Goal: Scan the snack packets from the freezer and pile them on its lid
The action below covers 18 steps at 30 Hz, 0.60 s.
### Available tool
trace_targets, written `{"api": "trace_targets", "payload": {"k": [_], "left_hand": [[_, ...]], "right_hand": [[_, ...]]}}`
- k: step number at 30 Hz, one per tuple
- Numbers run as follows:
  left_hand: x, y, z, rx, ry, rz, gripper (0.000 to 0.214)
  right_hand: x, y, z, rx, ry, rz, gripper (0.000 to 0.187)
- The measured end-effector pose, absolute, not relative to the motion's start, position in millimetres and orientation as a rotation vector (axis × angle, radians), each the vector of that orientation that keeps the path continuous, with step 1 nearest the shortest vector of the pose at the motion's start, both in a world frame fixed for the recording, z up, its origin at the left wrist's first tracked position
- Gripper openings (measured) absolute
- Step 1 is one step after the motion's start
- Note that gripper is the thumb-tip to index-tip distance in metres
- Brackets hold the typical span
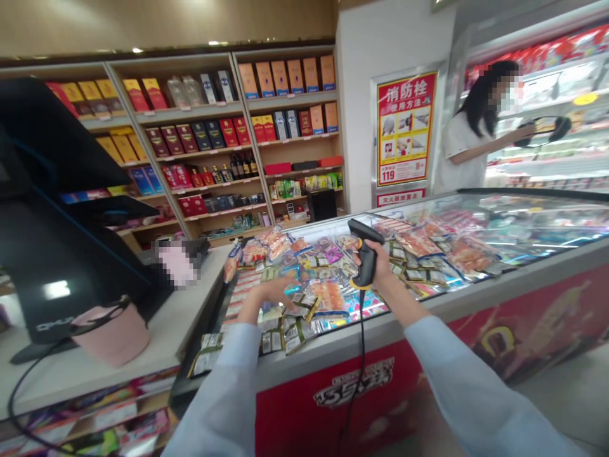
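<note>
My right hand is wrapped around a black and yellow barcode scanner, held upright above the glass-topped freezer case, with its cable hanging down the front. Over the left part of the heap reaches my left hand, its fingers stretched and apart. Whether the fingertips touch the packets beneath cannot be made out. Close to that hand lie several green and silver packets and a clear packet with orange contents. A purple packet rests farther back.
The freezer case stretches right. To the left, a counter carries a pink bucket and a dark checkout terminal. Shelves of boxes line the back. Another person stands at right holding headphones.
</note>
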<state>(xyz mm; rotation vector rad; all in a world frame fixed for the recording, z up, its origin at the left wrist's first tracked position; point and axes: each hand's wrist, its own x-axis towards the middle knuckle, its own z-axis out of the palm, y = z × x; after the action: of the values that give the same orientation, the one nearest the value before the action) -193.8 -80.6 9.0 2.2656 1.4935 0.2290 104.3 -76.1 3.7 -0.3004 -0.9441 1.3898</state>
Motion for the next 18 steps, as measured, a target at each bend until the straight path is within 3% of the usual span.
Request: {"api": "trace_targets", "payload": {"k": [3,7,14,18], "left_hand": [[-195,-76,-1,2.265,1.480,0.168,0.069],[-193,-58,-18,2.290,1.447,0.372,0.062],[-221,-39,-32,1.934,1.814,1.111,0.050],[-227,-40,-30,1.554,1.909,1.566,0.060]], "right_hand": [[53,-58,1,-0.299,-0.995,1.517,0.024],[3,-29,-10,-0.386,-1.048,1.684,0.029],[-15,-11,-25,-0.401,-1.031,1.790,0.029],[-15,-12,-25,-0.391,-1.068,1.760,0.028]]}}
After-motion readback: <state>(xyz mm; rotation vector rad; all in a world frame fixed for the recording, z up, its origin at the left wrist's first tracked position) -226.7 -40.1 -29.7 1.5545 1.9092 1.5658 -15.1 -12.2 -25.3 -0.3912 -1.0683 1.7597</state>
